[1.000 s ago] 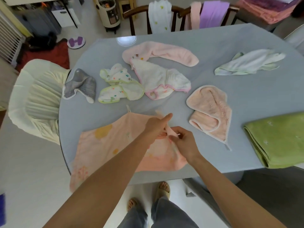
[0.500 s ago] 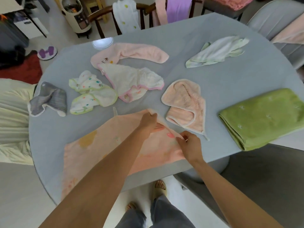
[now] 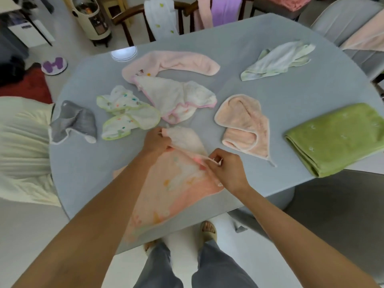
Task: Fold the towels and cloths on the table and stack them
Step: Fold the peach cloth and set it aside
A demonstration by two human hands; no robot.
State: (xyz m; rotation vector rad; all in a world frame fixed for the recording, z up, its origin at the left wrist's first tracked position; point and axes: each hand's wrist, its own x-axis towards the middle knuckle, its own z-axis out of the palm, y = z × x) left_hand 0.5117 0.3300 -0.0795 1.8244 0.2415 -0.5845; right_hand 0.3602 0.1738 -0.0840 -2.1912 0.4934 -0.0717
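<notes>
We hold the peach cloth (image 3: pixel 176 183) at the near edge of the desk (image 3: pixel 270 96). Our left hand (image 3: pixel 154 143) pinches one raised corner of it, and our right hand (image 3: pixel 226 171) pinches the folded edge just to the right, fingers curled round the fabric. Between the two hands the top layer lifts off the desk in a loose flap; the rest lies flat beneath our forearms, and its lower end hangs over the desk's near rim.

Just beyond the left hand sit the small white cloth with green trim (image 3: pixel 127 113) and the white cloth with pink trim (image 3: pixel 178 98), both crumpled and close to the lifted corner. Farther left of that hand lies the grey cloth (image 3: pixel 72 121), near the desk's left rim. Just beside the right hand, to its right, lies the folded peach towel (image 3: pixel 245 125), its nearest edge close to our knuckles. Well to the right of that rests the folded green towel (image 3: pixel 336 138), overhanging the desk's edge. Far beyond both hands lie the long pink towel (image 3: pixel 172 63) and the pale green cloth (image 3: pixel 278 61).

Bare desk shows left of the left forearm, and between the right hand and the green towel.
</notes>
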